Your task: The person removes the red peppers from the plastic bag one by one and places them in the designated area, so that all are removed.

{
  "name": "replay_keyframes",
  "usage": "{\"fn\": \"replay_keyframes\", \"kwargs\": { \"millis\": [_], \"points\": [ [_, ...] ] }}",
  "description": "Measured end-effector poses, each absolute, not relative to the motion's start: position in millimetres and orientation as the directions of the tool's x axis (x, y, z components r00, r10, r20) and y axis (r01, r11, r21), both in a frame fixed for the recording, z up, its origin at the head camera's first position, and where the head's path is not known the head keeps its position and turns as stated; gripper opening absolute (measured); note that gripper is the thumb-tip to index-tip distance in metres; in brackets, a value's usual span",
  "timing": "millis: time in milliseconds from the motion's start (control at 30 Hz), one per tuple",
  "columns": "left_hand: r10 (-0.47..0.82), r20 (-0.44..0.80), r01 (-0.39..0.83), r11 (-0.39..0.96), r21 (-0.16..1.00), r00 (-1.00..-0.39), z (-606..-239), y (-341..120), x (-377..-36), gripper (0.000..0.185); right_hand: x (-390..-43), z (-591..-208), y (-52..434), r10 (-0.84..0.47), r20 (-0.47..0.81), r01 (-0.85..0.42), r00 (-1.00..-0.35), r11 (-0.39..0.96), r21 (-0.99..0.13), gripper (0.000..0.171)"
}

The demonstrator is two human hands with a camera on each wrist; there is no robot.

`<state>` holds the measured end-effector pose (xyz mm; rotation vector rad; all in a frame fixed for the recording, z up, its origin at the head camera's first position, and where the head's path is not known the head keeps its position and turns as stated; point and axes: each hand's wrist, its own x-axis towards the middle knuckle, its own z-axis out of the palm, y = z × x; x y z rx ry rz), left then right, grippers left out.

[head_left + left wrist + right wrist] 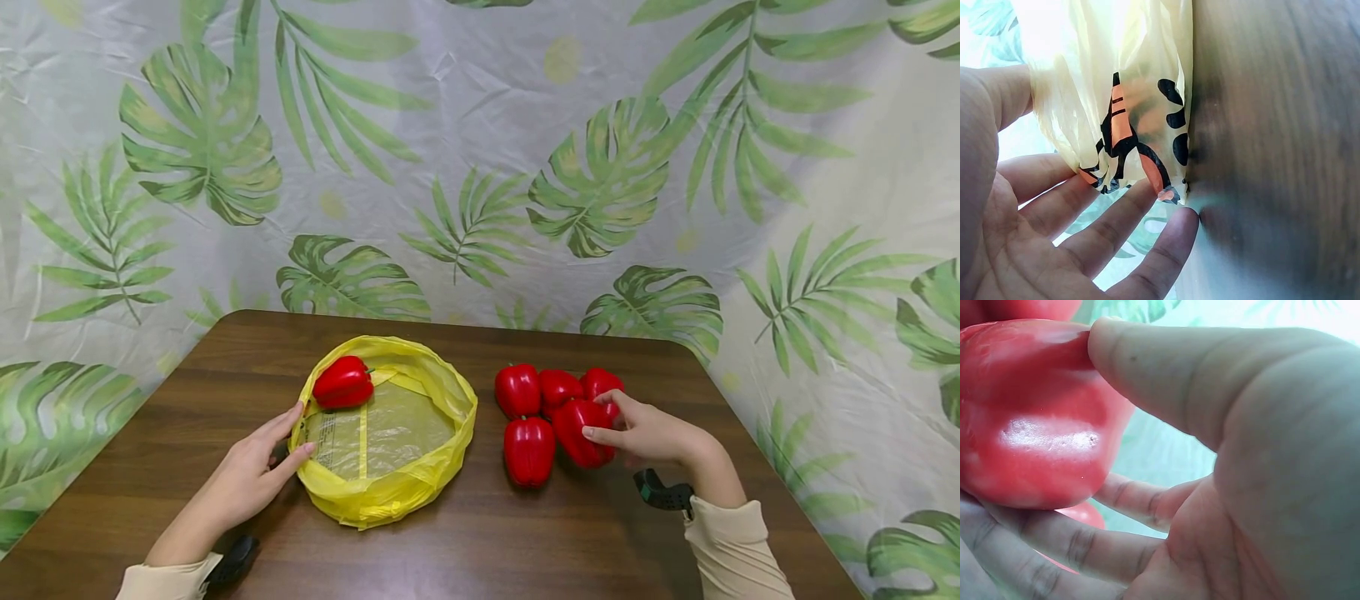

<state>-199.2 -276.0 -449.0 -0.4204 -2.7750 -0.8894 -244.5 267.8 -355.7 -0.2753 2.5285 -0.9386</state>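
A yellow plastic bag (448,450) stands with its mouth spread wide and its rim rolled into a ring. One red bell pepper (343,383) lies inside it at the far left. My left hand (243,475) touches the bag's left side with fairly straight fingers; the left wrist view shows them against the bag's printed wall (1147,125). On the right, my right hand (652,429) holds another red bell pepper (577,433) between thumb and fingers. In the right wrist view the thumb presses this pepper (1041,425) from one side, with fingers beneath it.
Several more red bell peppers cluster around the held one, including a near one (528,454) and a far-left one (517,390). Everything stands on a dark wooden table (480,550). A leaf-patterned cloth (480,167) hangs behind the table.
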Motion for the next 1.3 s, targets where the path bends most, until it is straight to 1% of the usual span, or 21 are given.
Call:
{"fn": "replay_keyframes", "kwargs": {
  "millis": [433, 733, 967, 1300],
  "points": [
    [0.211, 0.267, 0.327, 0.776, 0.539, -0.940, -448, -276, -200, 0.070, -245, -363, 268, -0.310, -0.334, -0.012, -0.890, 0.749, -0.662, 0.074],
    [0.211, 0.261, 0.324, 0.777, 0.540, -0.942, -447, -276, -200, 0.070, -248, -374, 269, -0.295, -0.345, 0.009, -0.891, 0.750, -0.662, 0.068],
    [0.208, 0.254, 0.317, 0.780, 0.540, -0.945, -446, -276, -199, 0.070, -251, -385, 267, -0.304, -0.342, 0.013, -0.889, 0.729, -0.684, 0.061],
    [0.208, 0.254, 0.317, 0.780, 0.540, -0.945, -447, -276, -198, 0.070, -251, -391, 265, -0.301, -0.329, -0.003, -0.895, 0.742, -0.671, 0.066]
  ]
}}
